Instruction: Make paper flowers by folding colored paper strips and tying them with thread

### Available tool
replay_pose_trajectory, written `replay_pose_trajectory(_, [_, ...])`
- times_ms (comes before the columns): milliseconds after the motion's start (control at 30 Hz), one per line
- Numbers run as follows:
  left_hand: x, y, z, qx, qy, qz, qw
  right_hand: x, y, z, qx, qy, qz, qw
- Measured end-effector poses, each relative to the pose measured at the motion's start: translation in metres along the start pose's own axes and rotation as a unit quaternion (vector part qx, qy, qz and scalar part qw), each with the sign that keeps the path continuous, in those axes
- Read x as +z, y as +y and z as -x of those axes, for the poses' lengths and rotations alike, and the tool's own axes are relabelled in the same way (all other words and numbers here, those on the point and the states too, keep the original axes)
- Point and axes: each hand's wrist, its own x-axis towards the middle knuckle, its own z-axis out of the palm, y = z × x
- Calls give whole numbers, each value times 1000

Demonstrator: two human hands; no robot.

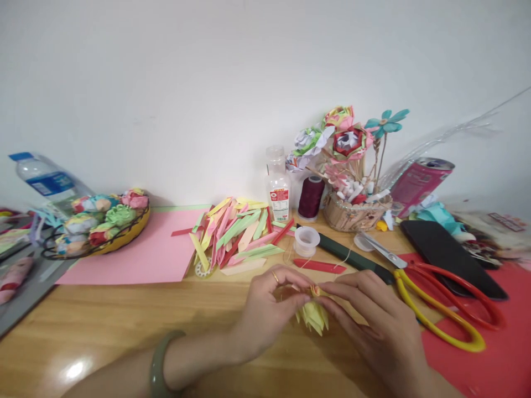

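Note:
Between my two hands hangs a yellow paper flower, its pointed petals facing down and a small orange-pink bit at its top. My left hand, with a ring on one finger, pinches the flower's top from the left. From the other side my right hand grips the same spot with thumb and fingers. The fingertips hide most of the flower's upper end. Just beyond the hands lie a red paper strip and a small clear plastic cup. A thin thread runs near them.
Behind is a heap of coloured paper strips on pink paper. Large scissors and a black phone lie at right. A glass bottle, thread spool and flower basket stand by the wall; a yellow basket sits left.

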Motion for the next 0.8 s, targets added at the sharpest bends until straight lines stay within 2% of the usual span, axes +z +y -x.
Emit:
replay_pose_trajectory(167, [0, 0, 0, 0, -4, 3, 1000, 0, -1, 0, -3, 3, 4, 1000])
replay_pose_trajectory(333, [-1, 2, -2, 28, -19, -17, 999, 0, 1, -4, 4, -16, -15, 1000])
replay_pose_trajectory(567, [-12, 7, -13, 38, -133, -44, 989, -3, 6, -9, 40, -116, -155, 980])
replay_pose_trajectory(700, [-15, 13, -16, -5, -183, -9, 983, -2, 6, -8, 86, -133, -213, 964])
replay_pose_trajectory(800, [-16, 16, -16, -41, -200, 21, 979, -2, 6, -8, 126, -150, -259, 946])
